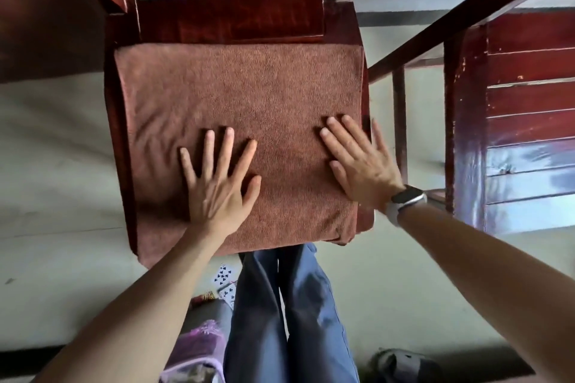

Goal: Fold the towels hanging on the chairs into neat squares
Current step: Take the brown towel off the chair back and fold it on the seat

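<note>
A rust-brown towel [242, 96] lies folded into a rough square on the seat of a dark red wooden chair [230, 22], covering nearly the whole seat. My left hand [217, 180] presses flat on the towel's near middle with fingers spread. My right hand [361, 162] lies flat on the towel's right side near its edge, fingers straight; a watch sits on that wrist. Small wrinkles show in the towel to the left of my left hand.
A second dark red chair or piece of slatted furniture [513, 121] stands close on the right. Playing cards [224, 280] lie on the pale floor by my blue-trousered legs [280, 314]. A purple bag [196, 348] sits lower left, a dark shoe [404, 364] lower right.
</note>
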The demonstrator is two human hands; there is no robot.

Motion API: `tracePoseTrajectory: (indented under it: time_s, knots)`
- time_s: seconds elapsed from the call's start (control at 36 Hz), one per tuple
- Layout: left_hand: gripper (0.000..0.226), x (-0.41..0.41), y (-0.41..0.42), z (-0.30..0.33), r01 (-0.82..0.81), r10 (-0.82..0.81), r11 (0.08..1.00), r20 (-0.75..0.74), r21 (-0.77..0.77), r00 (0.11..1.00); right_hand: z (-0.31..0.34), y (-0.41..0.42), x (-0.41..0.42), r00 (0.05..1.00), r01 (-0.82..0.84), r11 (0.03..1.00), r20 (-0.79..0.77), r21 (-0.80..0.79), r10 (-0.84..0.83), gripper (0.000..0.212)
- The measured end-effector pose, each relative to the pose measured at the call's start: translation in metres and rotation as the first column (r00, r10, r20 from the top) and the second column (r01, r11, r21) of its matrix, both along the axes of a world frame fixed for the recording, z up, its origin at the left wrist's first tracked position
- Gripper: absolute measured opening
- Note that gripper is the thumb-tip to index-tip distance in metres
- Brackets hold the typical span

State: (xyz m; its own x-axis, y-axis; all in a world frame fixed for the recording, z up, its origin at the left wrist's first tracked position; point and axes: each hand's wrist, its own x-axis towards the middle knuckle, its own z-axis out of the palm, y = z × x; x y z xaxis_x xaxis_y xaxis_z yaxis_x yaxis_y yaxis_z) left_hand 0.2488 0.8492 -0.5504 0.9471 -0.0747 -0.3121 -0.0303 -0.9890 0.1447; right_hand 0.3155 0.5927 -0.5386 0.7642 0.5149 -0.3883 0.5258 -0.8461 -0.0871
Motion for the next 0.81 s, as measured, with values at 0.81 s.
tracePoseTrajectory:
  time_s: [0.81]
  knots:
    - [0.040, 0.163, 0.122, 0.019, -0.099, 0.099, 0.995, 0.099, -0.008, 0.990, 0.018, 0.038, 0.154, 0.933, 0.356, 0.924, -0.004, 0.138, -0.359, 0.036]
